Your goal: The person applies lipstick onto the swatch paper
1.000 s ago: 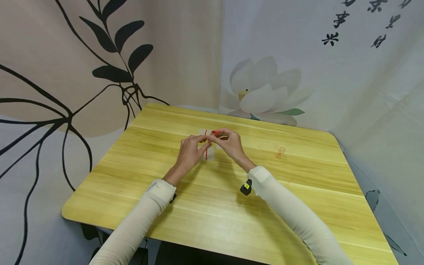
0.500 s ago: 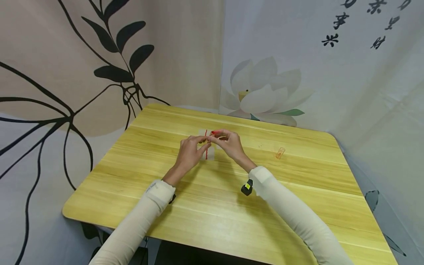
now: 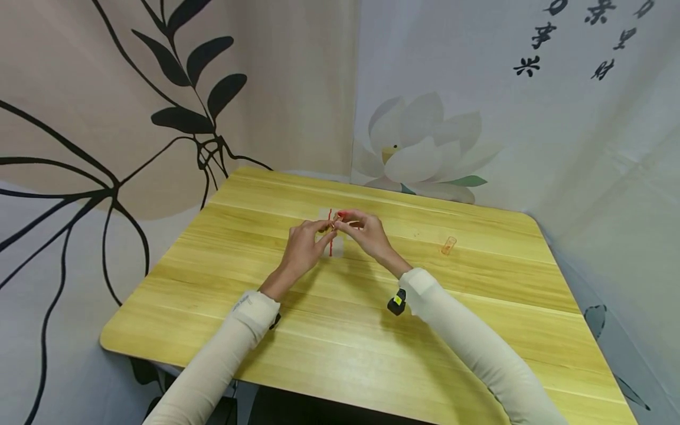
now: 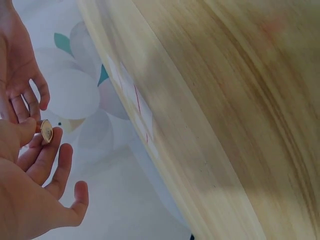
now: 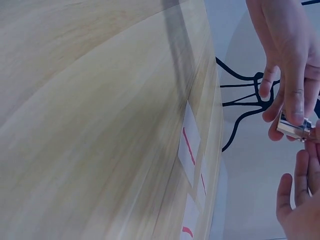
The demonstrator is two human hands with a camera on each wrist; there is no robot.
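Observation:
Both hands meet over the far middle of the table around a small shiny tube (image 4: 47, 131) that looks like a lipstick, gold-rimmed in the left wrist view. The left hand (image 3: 303, 247) pinches its silvery, angular part between thumb and fingers. From the other side, the right hand (image 3: 369, 237) grips its other end with thumb and fingertips, partly hidden in the right wrist view. A bit of red shows at the right fingertips in the head view. Below the hands lie white paper pieces (image 5: 189, 142) with red strokes.
On the wooden table (image 3: 340, 330), right of the hands, lies a clear orange-tinted piece (image 3: 448, 245), like a cap. Printed curtains (image 3: 297, 88) hang behind the table's far edge.
The hands stay in nearly the same place, with the right fingertips shifting slightly. The red part between them shows less than a second ago.

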